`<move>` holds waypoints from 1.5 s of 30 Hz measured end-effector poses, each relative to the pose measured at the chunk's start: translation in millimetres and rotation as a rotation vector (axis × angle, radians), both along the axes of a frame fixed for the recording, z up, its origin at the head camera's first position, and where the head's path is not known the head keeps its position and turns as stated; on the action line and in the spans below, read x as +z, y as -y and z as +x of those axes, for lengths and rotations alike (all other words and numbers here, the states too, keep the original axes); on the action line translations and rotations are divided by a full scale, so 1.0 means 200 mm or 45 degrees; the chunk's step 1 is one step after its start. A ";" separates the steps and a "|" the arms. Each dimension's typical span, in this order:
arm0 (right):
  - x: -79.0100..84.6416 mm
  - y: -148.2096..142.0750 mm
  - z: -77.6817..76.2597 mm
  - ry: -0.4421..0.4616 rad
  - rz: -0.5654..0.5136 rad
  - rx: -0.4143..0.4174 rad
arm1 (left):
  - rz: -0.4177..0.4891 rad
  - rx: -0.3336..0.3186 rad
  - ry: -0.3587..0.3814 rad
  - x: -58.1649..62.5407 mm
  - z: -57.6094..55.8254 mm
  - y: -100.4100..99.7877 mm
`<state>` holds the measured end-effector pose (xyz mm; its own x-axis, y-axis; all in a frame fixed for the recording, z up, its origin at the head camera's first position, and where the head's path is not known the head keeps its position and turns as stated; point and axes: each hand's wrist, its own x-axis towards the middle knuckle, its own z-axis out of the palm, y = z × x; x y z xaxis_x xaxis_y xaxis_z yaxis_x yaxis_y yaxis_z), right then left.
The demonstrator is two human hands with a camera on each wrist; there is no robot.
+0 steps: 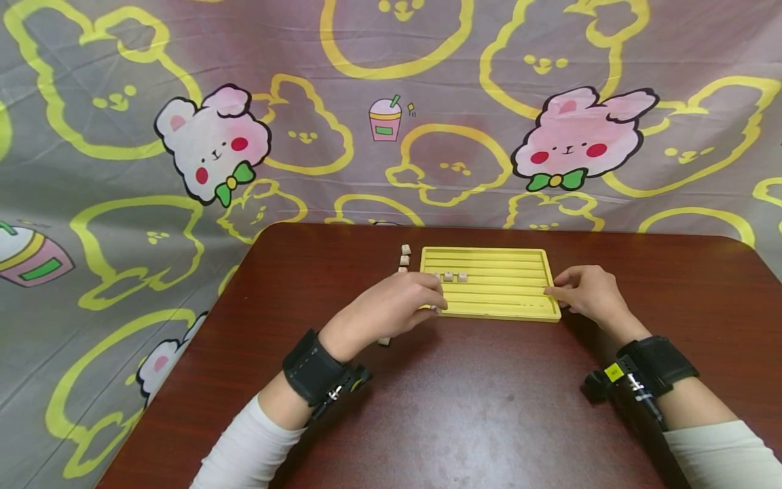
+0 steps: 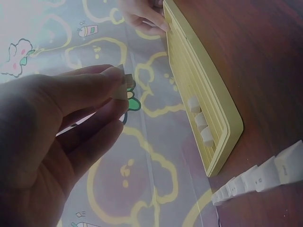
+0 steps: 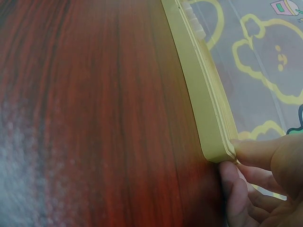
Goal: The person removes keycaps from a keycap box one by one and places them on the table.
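My left hand [image 1: 397, 302] pinches a small white keycap [image 2: 122, 87] between thumb and fingers, over the front left part of a shallow yellow ridged tray [image 1: 489, 261]. In the left wrist view the keycap is held up, apart from the tray. Three white keycaps [image 2: 201, 120] sit side by side along one ridge near the tray's left end; the hand partly covers them in the head view. My right hand [image 1: 589, 292] grips the tray's right end, its thumb [image 3: 255, 152] on the rim and the other fingers at the outer side.
A row of several loose white keycaps [image 2: 267, 175] runs along the dark wooden table [image 1: 476, 394] just left of the tray, partly hidden behind the left hand in the head view. A patterned cloth [image 1: 427, 88] hangs behind the table's far edge.
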<state>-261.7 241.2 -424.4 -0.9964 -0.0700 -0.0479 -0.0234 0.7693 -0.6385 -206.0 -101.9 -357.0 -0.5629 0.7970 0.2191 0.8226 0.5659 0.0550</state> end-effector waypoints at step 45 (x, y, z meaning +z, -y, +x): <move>-0.01 0.00 0.00 -0.022 0.002 0.003 | -0.018 0.022 0.017 -0.03 0.15 0.11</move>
